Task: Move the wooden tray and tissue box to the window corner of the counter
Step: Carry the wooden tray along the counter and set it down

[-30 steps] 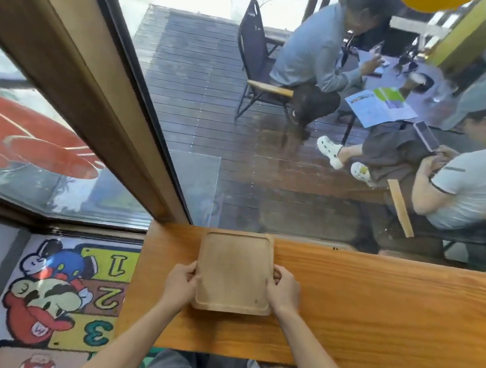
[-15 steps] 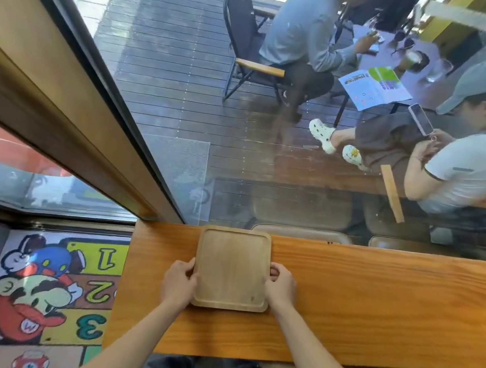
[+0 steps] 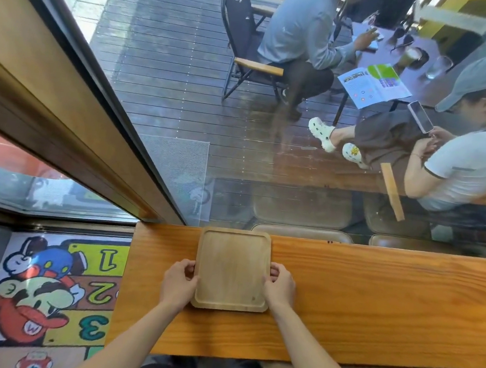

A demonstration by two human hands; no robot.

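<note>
Painted cartoon floor mat [image 3: 41, 292] lay lower left, beside the counter [image 3: 372, 309]. Left hand [image 3: 178, 286] clasped the wooden tray [image 3: 232, 269] by its left rim, fingers curled on the edge. Tray sat flat near the counter's window end, far edge against the glass. Right hand [image 3: 279, 288] gripped the right rim likewise.

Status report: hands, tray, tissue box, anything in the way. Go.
Left hand and right hand grip the tray by its side edges. Tray empty, flat on counter, far edge at the window. Tissue box not in view. Nothing in the way.
</note>
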